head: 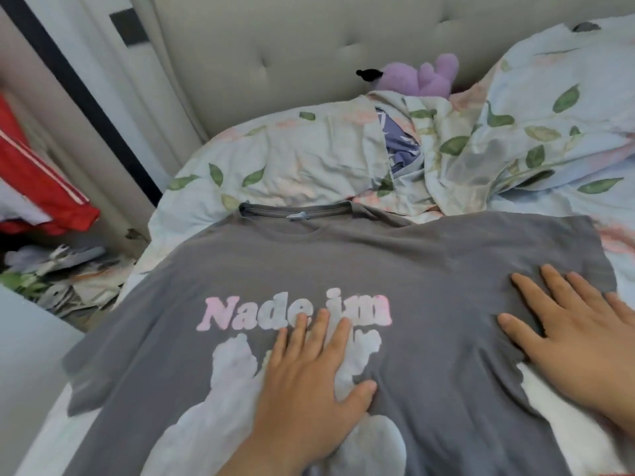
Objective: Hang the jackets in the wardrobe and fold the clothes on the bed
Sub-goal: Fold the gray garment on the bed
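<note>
Head cam, looking down at the bed (563, 420), and honestly the task looks like it's barely into the folding part. One grey T-shirt (429, 269) is spread out print-side up across the near end of the bed, collar pointing toward the headboard (275, 46), and I can't see a single fold in it yet, so I'd call this the flatten-it-out stage. Neither hand has a grip on anything: my left hand (309, 383) lies palm-down on the print in the middle of the shirt, fingers straight, and my right hand (577, 334) is flat on the shirt's right side with the fingers spread. I see no folded pile anywhere. As for the jackets, no idea; the wardrobe isn't clearly in frame, and the red garment (37, 187) at the far left edge could be one hanging up, but it's cut off and blurry. Something bluish-purple (400, 146) pokes out of the rumpled leaf-print duvet (292, 156), maybe more clothing, mostly buried. Behind it sits a purple plush toy (422, 75). The shirt's hem runs off the bottom of the picture, and the heap on the floor (68, 280) left of the bed is too smeared to sort out.
</note>
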Tool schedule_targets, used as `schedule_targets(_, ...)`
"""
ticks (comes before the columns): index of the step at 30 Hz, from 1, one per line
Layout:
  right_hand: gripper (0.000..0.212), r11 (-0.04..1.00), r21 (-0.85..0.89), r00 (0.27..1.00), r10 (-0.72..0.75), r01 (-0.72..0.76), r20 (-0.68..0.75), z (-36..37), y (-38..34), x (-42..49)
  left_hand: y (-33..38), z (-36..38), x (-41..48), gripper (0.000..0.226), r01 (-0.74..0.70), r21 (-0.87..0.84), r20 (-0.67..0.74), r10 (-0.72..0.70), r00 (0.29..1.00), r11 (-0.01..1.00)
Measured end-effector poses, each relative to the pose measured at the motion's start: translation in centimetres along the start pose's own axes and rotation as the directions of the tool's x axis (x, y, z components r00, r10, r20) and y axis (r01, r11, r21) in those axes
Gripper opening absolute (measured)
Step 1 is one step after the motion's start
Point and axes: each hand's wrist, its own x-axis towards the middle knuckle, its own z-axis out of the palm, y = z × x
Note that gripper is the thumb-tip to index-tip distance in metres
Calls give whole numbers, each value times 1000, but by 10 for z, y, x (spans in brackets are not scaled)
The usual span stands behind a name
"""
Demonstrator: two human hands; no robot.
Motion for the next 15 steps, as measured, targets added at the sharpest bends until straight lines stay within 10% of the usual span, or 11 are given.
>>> schedule_targets(7,70,995,-13,994,100,-100,32,-16,-11,-8,-9,-20,7,80,-36,-219,261,94,961,975)
schedule_targets(10,50,960,176,973,198,-216,118,-43,-35,-16,-27,-64,8,45,208,-734,336,79,939,646)
schedule_targets(12,39,925,317,978,198,-211,73,-61,-81,-25,-64,-92,5,16,219,-875,192,-105,976,433)
schedule_targets(15,29,875,484,997,45,-12,-57,-65,-218,-70,-148,-120,-7,19,148,-814,-154,-454,877,562)
